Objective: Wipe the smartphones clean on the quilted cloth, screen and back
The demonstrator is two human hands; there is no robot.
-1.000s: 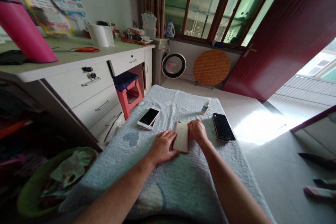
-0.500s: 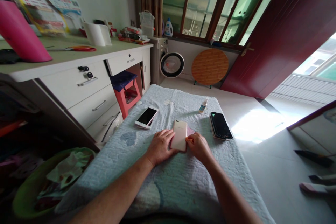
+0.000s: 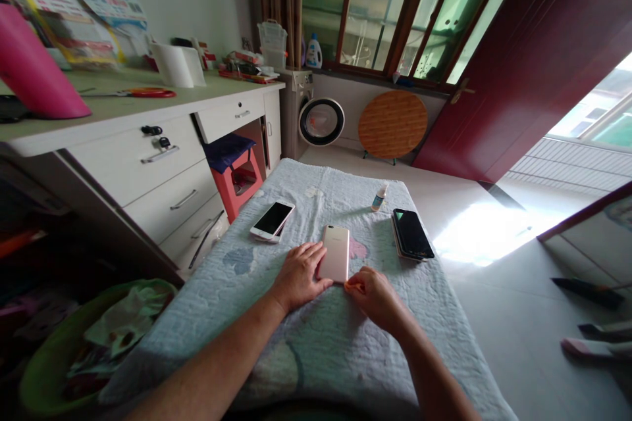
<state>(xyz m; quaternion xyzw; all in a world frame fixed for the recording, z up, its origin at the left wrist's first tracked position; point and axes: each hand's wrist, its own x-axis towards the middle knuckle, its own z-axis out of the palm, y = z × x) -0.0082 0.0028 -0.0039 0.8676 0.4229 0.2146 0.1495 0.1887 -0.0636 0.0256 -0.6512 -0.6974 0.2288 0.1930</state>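
Observation:
A gold smartphone (image 3: 335,254) lies back side up on the quilted cloth in front of me. My left hand (image 3: 301,275) holds it along its left edge, fingers stretched forward and thumb at the lower corner. At the phone's lower right corner, my right hand (image 3: 369,291) pinches a small orange piece (image 3: 351,285), mostly hidden by the fingers, against the edge. To the left rests a white phone (image 3: 273,220), screen up, on top of another. A black phone (image 3: 413,234) is stacked on another at the right. Behind them stands a small spray bottle (image 3: 378,198).
The pale blue quilted cloth (image 3: 237,316) covers the surface under the phones. A white desk (image 3: 148,164) runs along the left, with a red stool (image 3: 241,184) beneath. Low at the left is a green basin (image 3: 44,368). A round wooden tabletop (image 3: 392,123) leans by the far wall.
My right hand has slid down the phone's right edge to its lower corner with the orange piece. The left hand keeps its hold on the phone.

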